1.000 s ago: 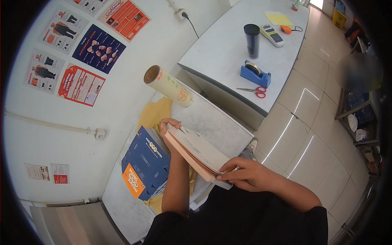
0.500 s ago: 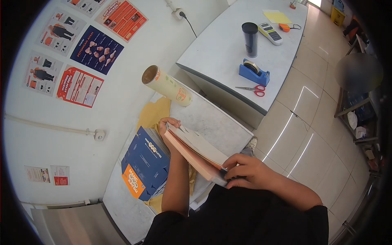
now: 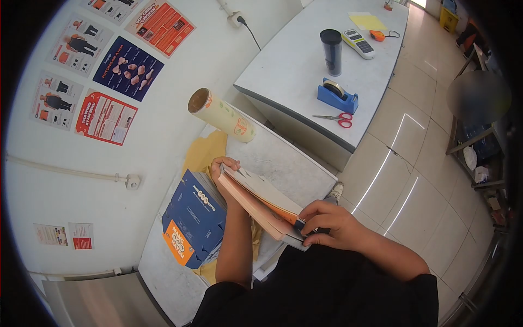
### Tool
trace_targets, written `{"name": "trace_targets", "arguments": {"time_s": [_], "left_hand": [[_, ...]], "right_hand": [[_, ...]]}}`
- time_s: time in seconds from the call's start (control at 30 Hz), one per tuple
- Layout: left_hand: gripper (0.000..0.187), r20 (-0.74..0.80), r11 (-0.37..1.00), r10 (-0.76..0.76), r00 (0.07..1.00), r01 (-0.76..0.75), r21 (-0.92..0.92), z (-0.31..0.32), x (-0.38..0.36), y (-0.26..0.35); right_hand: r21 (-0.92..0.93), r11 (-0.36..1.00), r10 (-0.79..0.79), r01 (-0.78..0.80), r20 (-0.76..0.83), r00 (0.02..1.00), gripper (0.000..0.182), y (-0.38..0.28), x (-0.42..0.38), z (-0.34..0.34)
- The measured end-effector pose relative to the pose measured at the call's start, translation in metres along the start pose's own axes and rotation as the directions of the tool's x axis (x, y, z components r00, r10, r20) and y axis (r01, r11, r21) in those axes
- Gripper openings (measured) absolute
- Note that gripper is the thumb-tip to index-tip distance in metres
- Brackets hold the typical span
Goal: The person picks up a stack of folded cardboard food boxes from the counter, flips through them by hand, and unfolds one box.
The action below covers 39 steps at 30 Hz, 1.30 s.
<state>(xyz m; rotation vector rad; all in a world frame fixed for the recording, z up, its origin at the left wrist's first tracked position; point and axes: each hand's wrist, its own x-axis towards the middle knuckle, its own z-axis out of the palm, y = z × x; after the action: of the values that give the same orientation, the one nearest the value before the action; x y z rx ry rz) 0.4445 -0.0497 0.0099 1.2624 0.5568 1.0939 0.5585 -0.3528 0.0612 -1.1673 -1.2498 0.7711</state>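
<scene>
A thick stack of flat cardboard sheets point(image 3: 256, 210), pale on top with pinkish edges, is held slanting in front of my body. My left hand point(image 3: 222, 170) wraps round its upper left end. At the lower right end, the fingers of my right hand point(image 3: 327, 224) pinch the corner of the upper sheets, where an orange and dark printed face shows in a gap. Beside my left forearm, a pile of blue and orange printed flat boxes point(image 3: 193, 218) rests on yellow-brown paper point(image 3: 207, 152) on the white counter point(image 3: 272, 158).
A large pale roll point(image 3: 223, 115) stands by the wall. The further table point(image 3: 283, 71) holds a dark tumbler point(image 3: 332, 53), blue tape dispenser point(image 3: 338, 97), red-handled scissors point(image 3: 343, 120), a calculator-like device point(image 3: 358, 43) and an orange tape measure point(image 3: 377, 35). Shelves point(image 3: 479, 141) stand right.
The gap between the upper sheets and the rest of the stack has widened near my right hand, showing more of the orange face. My left hand has hardly moved.
</scene>
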Motion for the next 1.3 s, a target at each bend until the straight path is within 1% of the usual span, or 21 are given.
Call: {"name": "trace_targets", "arguments": {"time_s": [0.07,0.17,0.27,0.37,0.57,0.7,0.8,0.9,0.97,1.0,1.07,1.1,1.17,1.27,1.3], "left_hand": [[0.033,0.018,1.000,0.007,1.000,-0.008,0.015,-0.001,0.000,-0.001],[0.033,-0.003,0.999,0.010,1.000,-0.010,-0.035,0.000,-0.001,-0.002],[0.031,0.012,0.999,0.001,1.000,0.000,-0.055,-0.002,0.000,-0.001],[0.030,0.040,0.999,0.020,0.999,-0.018,-0.048,-0.006,0.002,-0.005],[0.028,0.000,1.000,0.014,1.000,-0.014,-0.005,0.001,-0.001,0.000],[0.029,0.007,1.000,0.024,1.000,-0.024,0.011,0.000,-0.001,0.000],[0.031,0.015,1.000,0.014,1.000,-0.014,0.007,-0.002,0.001,-0.001],[0.033,0.015,0.999,-0.008,1.000,0.009,-0.040,-0.004,0.003,-0.003],[0.034,0.002,0.998,-0.011,1.000,0.011,-0.068,-0.004,0.004,-0.005],[0.028,0.014,0.998,-0.001,1.000,0.002,-0.063,-0.004,0.004,-0.004],[0.015,0.036,0.998,0.017,0.999,-0.015,-0.055,-0.004,0.002,-0.003],[0.021,0.030,0.997,0.007,1.000,-0.005,-0.071,-0.004,0.002,-0.003],[0.035,0.013,0.995,-0.010,1.000,0.011,-0.102,-0.004,0.002,-0.004],[0.034,0.008,0.999,-0.011,1.000,0.012,-0.049,-0.006,0.002,-0.005],[0.034,0.012,0.998,-0.010,1.000,0.011,-0.057,-0.007,0.002,-0.006]], "right_hand": [[0.009,1.000,-0.004,0.004,-0.002,1.000,0.024,0.001,0.000,0.001],[0.018,1.000,0.000,0.001,-0.004,1.000,0.024,0.000,0.000,0.001],[0.013,1.000,0.000,0.000,-0.008,1.000,0.024,0.001,0.000,0.001],[0.023,1.000,0.013,-0.012,-0.007,1.000,0.023,0.000,-0.001,0.001],[0.034,0.999,0.010,-0.010,0.002,1.000,0.019,0.000,-0.001,0.002],[0.014,1.000,0.003,-0.003,0.006,1.000,0.018,-0.003,-0.003,0.005],[-0.199,0.975,-0.100,0.098,0.000,0.995,0.022,-0.009,-0.001,0.009],[-0.319,0.943,-0.104,0.098,-0.001,0.995,0.027,-0.025,0.013,0.007],[-0.333,0.933,-0.141,0.137,0.011,0.990,0.029,-0.022,0.021,0.004],[-0.339,0.928,-0.160,0.156,0.017,0.987,0.030,-0.021,0.025,0.004],[-0.365,0.920,-0.165,0.144,-0.025,0.986,0.032,-0.031,0.036,0.007],[-0.378,0.916,-0.167,0.138,-0.045,0.985,0.033,-0.034,0.040,0.007],[-0.342,0.930,-0.140,0.134,0.007,0.990,0.033,-0.033,0.045,0.006],[-0.245,0.962,-0.106,0.118,0.060,0.993,0.032,-0.028,0.050,0.005],[-0.206,0.972,-0.096,0.109,0.072,0.993,0.031,-0.026,0.051,0.005]]}}
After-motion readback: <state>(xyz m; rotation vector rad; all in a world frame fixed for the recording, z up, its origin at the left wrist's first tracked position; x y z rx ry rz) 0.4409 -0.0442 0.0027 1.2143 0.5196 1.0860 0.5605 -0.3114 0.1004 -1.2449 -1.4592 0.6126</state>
